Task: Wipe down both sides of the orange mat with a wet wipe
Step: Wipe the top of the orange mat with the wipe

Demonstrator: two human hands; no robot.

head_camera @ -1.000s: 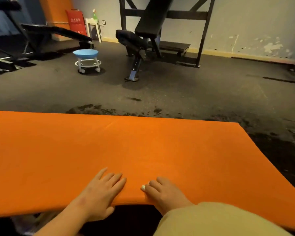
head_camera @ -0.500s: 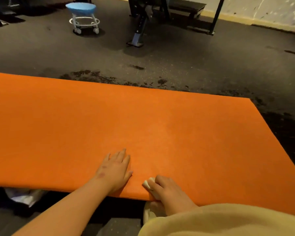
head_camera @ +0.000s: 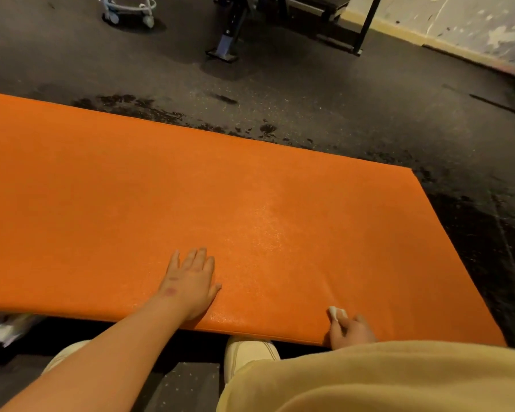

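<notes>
Mat (head_camera: 191,203) flat on floor (head_camera: 309,93): thick orange slab, pebbled vinyl-like sheen. Left hand (head_camera: 191,281) flat by near edge, grip spread. Right hand (head_camera: 350,331) toward near-right corner, grip pinching a small white wad of wipe (head_camera: 338,313). Risk: tiny wad skips patches; gritty, stained floor could resoil the flipped side.

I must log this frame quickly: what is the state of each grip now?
Left grip: open, pressing flat on the orange rectangular mat.
Right grip: holding a small white crumpled wet wipe on the mat's near edge.
</notes>
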